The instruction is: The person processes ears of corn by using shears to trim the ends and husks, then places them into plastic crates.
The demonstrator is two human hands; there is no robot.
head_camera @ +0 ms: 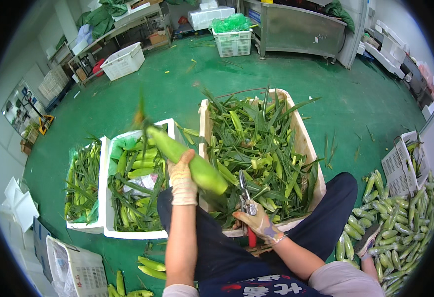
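My left hand (182, 173), in a pale work glove, grips an ear of corn in its green husk (205, 172). The ear slants over the gap between a foam box and a large bin, its silk end blurred. In my gloved right hand (258, 222) is a pair of pruning shears (252, 237) with a red handle, blades pointing away from me. Between my knees stands the cream plastic bin (303, 128), heaped with cut husk leaves (254, 144) and some ears. To the left, the white foam box (137, 234) holds husked-on corn, leaves and a plastic packet.
Another foam box (85, 227) of corn adjoins at far left. Loose ears (152, 267) lie on the green floor. Many plastic-wrapped ears (398, 230) are piled right, near a shoe (367, 239) and white crate (395, 163). A steel counter (302, 33) stands at the back.
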